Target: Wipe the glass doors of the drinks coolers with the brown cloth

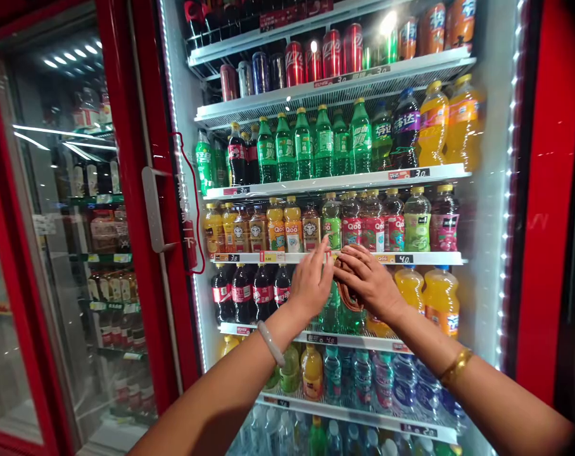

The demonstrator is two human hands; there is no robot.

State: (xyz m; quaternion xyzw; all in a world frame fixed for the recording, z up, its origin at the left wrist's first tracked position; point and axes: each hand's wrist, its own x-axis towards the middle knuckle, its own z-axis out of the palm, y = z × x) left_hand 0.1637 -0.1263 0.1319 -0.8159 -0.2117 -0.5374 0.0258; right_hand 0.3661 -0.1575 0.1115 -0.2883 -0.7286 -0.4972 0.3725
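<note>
My left hand (312, 278) is raised in front of the middle shelves, its fingers stretched up and holding nothing, with a pale bangle (271, 344) on the wrist. Close beside it on the right, my right hand (369, 278) has its fingers bent round a brown looped item (349, 296), perhaps a cord or strap. A gold bracelet (456, 367) is on that wrist. Both hands are near the shelf edge (439, 258) below a row of juice bottles (417, 218). Behind them, lower bottles are partly hidden.
Shelves above hold green bottles (323, 142), orange bottles (434, 123) and red cans (294, 63). Water bottles (404, 383) stand lower. At the left are a white door handle (155, 209), a red door frame (121, 126) and a second glass-fronted cooler (40, 221).
</note>
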